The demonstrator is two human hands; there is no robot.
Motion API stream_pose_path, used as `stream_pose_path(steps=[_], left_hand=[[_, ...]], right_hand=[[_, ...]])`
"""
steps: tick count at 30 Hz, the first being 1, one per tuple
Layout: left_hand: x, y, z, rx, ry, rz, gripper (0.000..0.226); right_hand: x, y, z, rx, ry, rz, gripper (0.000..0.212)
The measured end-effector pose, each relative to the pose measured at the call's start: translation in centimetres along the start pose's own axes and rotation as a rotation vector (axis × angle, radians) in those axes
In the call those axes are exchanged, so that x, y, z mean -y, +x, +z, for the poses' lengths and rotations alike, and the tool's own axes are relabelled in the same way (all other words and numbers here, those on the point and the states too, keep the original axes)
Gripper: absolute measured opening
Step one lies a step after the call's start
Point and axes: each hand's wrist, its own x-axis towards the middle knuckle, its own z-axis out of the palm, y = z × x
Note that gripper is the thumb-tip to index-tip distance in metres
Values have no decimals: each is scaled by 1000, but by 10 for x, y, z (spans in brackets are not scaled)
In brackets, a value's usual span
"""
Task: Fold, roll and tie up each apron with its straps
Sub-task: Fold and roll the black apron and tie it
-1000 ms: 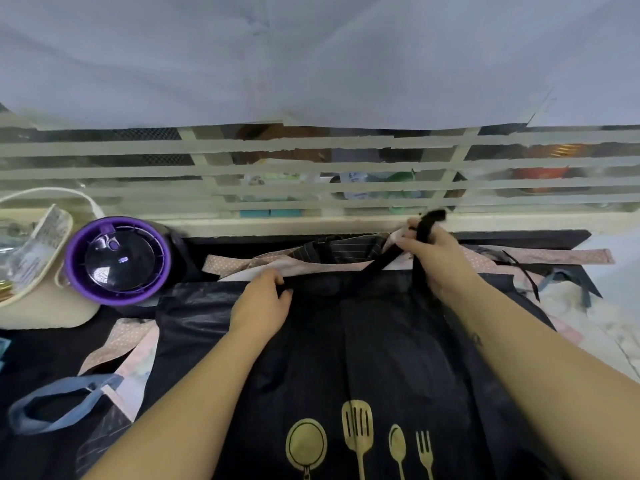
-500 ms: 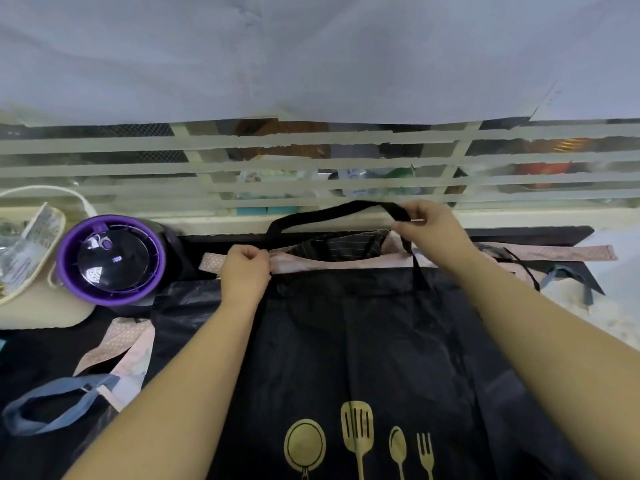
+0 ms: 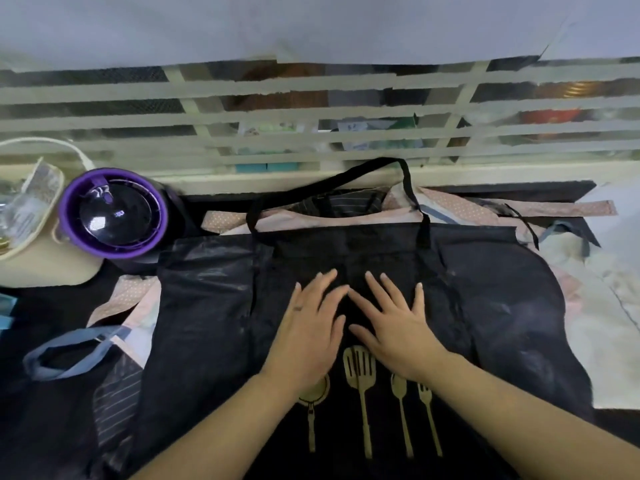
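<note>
Head view: a black apron (image 3: 363,271) with gold utensil prints (image 3: 362,393) lies spread flat on the table, on top of a pink dotted apron (image 3: 460,211) and a striped one (image 3: 346,202). Its neck strap (image 3: 332,178) loops toward the window ledge. The left hand (image 3: 308,327) and right hand (image 3: 394,323) press flat on the bib, fingers straight and spread, grasping nothing. A purple-rimmed container (image 3: 110,213) stands to the left.

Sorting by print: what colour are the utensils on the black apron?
The utensils are gold; head view shows them best.
</note>
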Motion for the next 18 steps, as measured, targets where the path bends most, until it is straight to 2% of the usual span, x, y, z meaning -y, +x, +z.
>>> stream_pose_path(steps=[2, 3, 7, 9, 11, 12, 14, 18], left_hand=[[2, -15, 14, 260, 161, 5, 74], [7, -18, 20, 321, 236, 18, 77], [18, -17, 26, 376, 324, 38, 73], [17, -15, 23, 395, 329, 38, 74], [12, -15, 22, 415, 387, 19, 71], [2, -18, 22, 414, 406, -3, 66], [-9, -18, 18, 336, 420, -57, 62], [-40, -46, 28, 30, 256, 132, 52]], right_hand=[[-11, 7, 8, -17, -85, 0, 85], [-17, 12, 9, -14, -125, 4, 85], [-24, 16, 2, -11, -132, 60, 76], [-21, -1, 2, -126, -92, 77, 70], [-10, -35, 9, -286, -66, 18, 62], [-5, -60, 20, -333, -73, -16, 58], [3, -88, 39, -304, -71, -41, 53], [-6, -105, 61, -129, -110, 80, 58]])
